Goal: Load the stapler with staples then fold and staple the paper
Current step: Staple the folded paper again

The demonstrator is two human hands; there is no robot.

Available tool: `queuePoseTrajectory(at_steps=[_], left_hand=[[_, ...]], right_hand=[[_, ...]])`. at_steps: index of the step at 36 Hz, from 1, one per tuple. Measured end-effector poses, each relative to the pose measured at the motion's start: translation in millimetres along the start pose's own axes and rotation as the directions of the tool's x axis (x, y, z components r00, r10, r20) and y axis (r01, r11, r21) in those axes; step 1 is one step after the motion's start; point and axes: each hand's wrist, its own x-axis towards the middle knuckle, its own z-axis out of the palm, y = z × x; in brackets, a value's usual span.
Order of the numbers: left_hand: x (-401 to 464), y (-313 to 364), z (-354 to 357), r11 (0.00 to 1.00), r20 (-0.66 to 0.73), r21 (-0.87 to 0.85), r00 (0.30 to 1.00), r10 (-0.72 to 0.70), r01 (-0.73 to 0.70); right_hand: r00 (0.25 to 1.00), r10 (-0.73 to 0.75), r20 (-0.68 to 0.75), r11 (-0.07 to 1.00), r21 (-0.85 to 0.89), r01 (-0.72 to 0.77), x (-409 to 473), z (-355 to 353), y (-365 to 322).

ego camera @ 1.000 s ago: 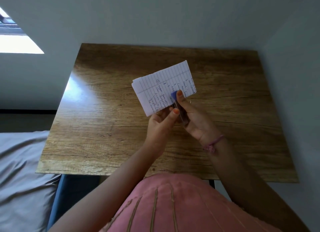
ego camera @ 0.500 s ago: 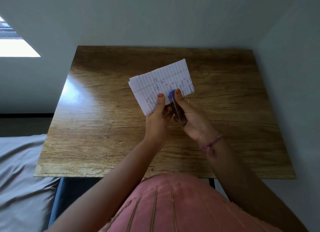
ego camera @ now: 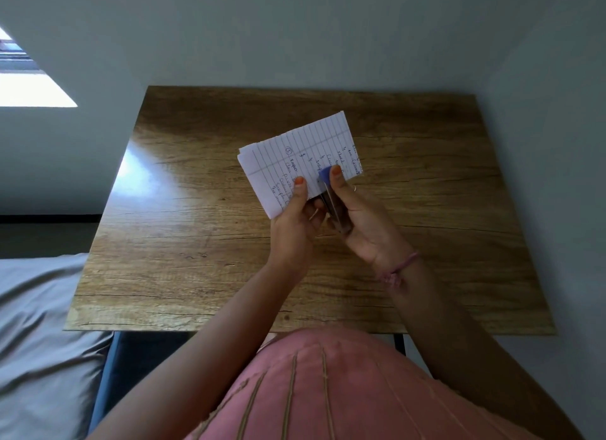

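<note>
Now left hand (ego camera: 292, 224) pinches the folded paper (ego camera: 300, 159); right hand (ego camera: 360, 224) grips the stapler (ego camera: 331, 201), nose pointing away.

Wood-grain counter (ego camera: 203, 243) with a smooth, glossy sheen. Matt lined paper (ego camera: 295, 151), folded. Stapler (ego camera: 331, 200) of dull dark metal with a blue plastic tip. Soft grey cloth bed (ego camera: 36, 325).

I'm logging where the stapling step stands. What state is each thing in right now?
paper: folded, held up above the table, its near edge inside the stapler.
stapler: set over the paper's edge.
left hand: pinches the paper.
right hand: grips the stapler.
table: bare wood.
</note>
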Motion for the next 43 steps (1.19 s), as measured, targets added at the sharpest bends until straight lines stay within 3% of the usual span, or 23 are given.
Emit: queuePoseTrajectory(at_steps=[8, 14, 32, 37, 43], left_hand=[[-3.2, -3.1, -0.9, 0.999, -0.006, 0.007, 0.999, 0.033, -0.033], [-3.9, -9.5, 4.9, 0.987, -0.005, 0.125, 0.995, 0.103, -0.102], [3.2, -5.5, 13.5, 0.994, -0.105, -0.101, 0.994, 0.026, -0.037], [4.1, -4.3, 8.8, 0.993, -0.046, -0.117, 0.999, -0.018, 0.012], [4.0, 6.0, -10.1, 0.998, 0.154, -0.064, 0.988, -0.006, 0.016]], right_hand=[[1.000, -0.007, 0.004, 1.000, -0.007, 0.007, -1.1, 2.0, 4.5], [1.000, -0.006, -0.007, 1.000, -0.018, 0.005, -0.3, 2.6, 10.0], [0.980, -0.068, -0.186, 0.997, 0.023, 0.074, 11.0, 13.2, 21.8], [0.982, -0.075, -0.174, 0.997, -0.025, 0.071, 10.8, 10.0, 23.6], [0.997, -0.014, -0.080, 0.999, -0.049, 0.010, 11.3, -1.8, 15.0]])
